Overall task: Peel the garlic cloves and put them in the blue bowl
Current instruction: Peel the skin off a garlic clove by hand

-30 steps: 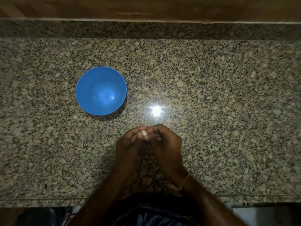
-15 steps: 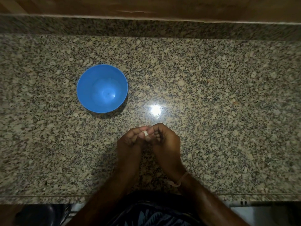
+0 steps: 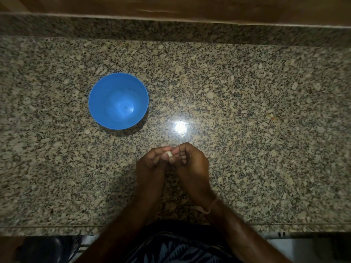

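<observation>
The counter (image 3: 247,111) is stone with grey, black and tan specks. It is smooth and shiny, with a bright spot of light (image 3: 180,127) on it. The blue bowl (image 3: 102,95) on the left looks like smooth plastic, a little shiny inside. At the far edge is a strip of dull brown wood (image 3: 171,4). The garlic clove (image 3: 168,153) looks pale and dull.

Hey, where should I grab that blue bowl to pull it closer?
Probably the near rim of the blue bowl, from above with the left hand, once it frees the garlic clove: the bowl stands upright and open with no handle, so pinching its wall looks easiest.
</observation>
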Action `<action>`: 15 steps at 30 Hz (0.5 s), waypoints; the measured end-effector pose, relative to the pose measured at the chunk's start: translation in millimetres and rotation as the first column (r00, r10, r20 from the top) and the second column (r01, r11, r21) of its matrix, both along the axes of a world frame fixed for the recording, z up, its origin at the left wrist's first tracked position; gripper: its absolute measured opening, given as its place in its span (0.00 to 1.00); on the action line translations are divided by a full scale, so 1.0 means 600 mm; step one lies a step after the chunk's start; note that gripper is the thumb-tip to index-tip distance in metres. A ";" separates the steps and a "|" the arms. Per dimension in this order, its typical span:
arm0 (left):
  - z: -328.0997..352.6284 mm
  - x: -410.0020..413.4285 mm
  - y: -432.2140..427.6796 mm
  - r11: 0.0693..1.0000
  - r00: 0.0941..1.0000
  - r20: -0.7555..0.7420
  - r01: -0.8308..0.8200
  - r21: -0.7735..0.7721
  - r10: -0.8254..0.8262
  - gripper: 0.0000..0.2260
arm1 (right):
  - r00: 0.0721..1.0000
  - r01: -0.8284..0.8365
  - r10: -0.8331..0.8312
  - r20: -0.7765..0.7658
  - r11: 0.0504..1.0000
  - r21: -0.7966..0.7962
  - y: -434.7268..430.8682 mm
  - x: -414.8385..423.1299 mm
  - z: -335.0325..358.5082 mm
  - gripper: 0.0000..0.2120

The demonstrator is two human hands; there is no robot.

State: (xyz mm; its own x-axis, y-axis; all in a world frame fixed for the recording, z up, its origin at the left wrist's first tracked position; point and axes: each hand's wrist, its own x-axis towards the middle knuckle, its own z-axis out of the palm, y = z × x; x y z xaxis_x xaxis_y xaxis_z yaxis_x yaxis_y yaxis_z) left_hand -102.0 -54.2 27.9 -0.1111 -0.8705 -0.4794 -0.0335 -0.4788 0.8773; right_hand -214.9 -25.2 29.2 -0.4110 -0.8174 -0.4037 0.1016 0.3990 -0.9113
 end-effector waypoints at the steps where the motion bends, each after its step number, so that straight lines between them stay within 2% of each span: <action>1: -0.001 -0.001 0.000 1.000 1.000 0.005 -0.005 0.002 0.005 0.10 | 1.000 -0.006 0.006 -0.007 1.000 0.005 -0.001 0.001 -0.001 0.05; 12: -0.009 0.001 0.001 1.000 1.000 -0.004 -0.020 0.007 0.020 0.11 | 0.997 -0.071 0.070 0.008 0.995 0.067 -0.001 -0.001 -0.012 0.06; 15: -0.011 0.003 -0.001 1.000 1.000 0.006 0.008 -0.020 -0.008 0.14 | 0.996 -0.090 0.089 0.016 0.993 0.081 -0.002 -0.004 -0.016 0.08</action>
